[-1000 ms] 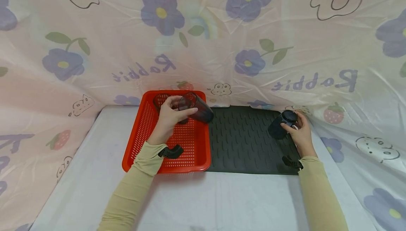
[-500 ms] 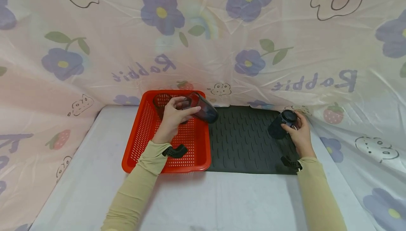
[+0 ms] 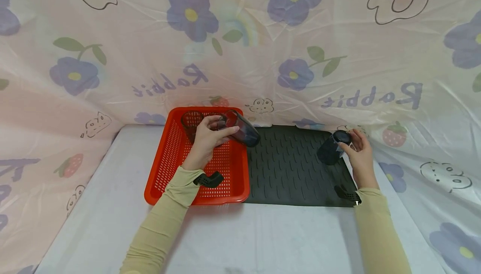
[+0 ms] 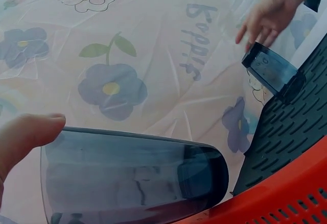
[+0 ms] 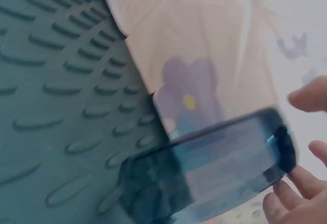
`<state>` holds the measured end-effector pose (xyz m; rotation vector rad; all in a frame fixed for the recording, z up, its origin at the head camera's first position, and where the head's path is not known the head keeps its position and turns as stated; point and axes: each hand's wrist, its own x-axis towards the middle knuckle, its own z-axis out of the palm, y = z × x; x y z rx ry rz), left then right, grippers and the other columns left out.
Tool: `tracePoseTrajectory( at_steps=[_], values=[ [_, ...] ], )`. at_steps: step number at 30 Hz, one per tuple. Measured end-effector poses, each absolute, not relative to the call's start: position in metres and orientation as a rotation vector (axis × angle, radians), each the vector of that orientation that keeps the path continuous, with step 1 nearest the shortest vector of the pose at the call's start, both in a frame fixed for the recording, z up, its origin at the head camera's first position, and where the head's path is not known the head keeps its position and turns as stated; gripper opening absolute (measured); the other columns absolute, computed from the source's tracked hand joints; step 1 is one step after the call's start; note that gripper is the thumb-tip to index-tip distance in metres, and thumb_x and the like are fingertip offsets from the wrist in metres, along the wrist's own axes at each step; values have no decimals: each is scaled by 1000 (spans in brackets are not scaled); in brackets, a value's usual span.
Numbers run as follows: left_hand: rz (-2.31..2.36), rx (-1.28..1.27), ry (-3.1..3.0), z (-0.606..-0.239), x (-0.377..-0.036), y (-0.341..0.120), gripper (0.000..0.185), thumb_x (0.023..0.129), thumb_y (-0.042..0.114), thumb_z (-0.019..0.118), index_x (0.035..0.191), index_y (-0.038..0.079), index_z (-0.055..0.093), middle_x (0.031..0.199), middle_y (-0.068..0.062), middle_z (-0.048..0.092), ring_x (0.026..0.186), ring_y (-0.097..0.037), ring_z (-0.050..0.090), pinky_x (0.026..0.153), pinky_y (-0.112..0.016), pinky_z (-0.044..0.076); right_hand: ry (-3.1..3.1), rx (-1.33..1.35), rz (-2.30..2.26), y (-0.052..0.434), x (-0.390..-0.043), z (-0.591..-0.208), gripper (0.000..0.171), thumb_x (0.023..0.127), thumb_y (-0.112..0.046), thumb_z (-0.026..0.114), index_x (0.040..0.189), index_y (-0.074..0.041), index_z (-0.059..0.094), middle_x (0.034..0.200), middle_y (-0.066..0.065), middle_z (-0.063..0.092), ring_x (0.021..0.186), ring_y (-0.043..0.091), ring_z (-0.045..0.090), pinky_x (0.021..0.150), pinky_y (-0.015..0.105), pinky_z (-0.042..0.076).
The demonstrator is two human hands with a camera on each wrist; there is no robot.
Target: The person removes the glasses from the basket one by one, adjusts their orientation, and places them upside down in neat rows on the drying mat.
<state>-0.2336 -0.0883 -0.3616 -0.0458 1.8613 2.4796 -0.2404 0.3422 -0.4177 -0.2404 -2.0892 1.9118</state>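
My left hand (image 3: 204,144) grips a dark tinted drinking glass (image 3: 245,131) near its rim, tilted over the right side of the red basket (image 3: 246,182). In the left wrist view the glass (image 4: 133,178) lies almost level, thick base to the right. A second tinted glass (image 3: 329,150) stands upside down on the black ridged mat (image 3: 285,169), at its far right end. Beside its raised base is my right hand (image 3: 360,157). In the right wrist view, thumb and fingers spread apart around the base of that glass (image 5: 214,168); some fingertips are close to or touching it.
Another tinted glass (image 3: 191,120) is at the back left of the basket, partly behind my left hand. A printed curtain (image 3: 240,65) hangs right behind basket and mat. The white table (image 3: 263,236) extends in front.
My left hand has moved slightly right with its glass, towards the mat. The right hand has loosened from the upside-down glass and shifted a little right; that glass stays put.
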Motion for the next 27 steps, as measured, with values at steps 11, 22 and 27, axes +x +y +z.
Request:
tracePoseTrajectory(
  at_steps=[11, 22, 27],
  values=[
    [2504, -65, 1821, -358, -232, -84, 66, 80, 9, 79, 133, 4, 41, 126, -21, 43, 85, -22, 65, 89, -48, 49, -1680, 11, 2181, 320, -230, -388, 45, 95, 1, 54, 139, -4, 47, 132, 12, 51, 131, 23, 37, 102, 24, 33],
    [2498, -14, 1844, -357, -231, -75, 65, 78, 11, 80, 131, 5, 43, 126, -24, 43, 79, -22, 65, 82, -42, 54, -1616, 239, 2432, 306, -228, -391, 38, 101, -5, 43, 139, -2, 44, 128, 11, 57, 120, 19, 51, 106, 30, 34],
    [2502, -19, 1833, -355, -231, -72, 65, 78, 12, 81, 131, 5, 43, 123, -21, 45, 80, -24, 65, 81, -42, 54, -1744, 250, 2417, 294, -228, -395, 39, 103, -10, 39, 142, -4, 39, 136, 14, 50, 130, 25, 42, 111, 35, 27]
  ],
)
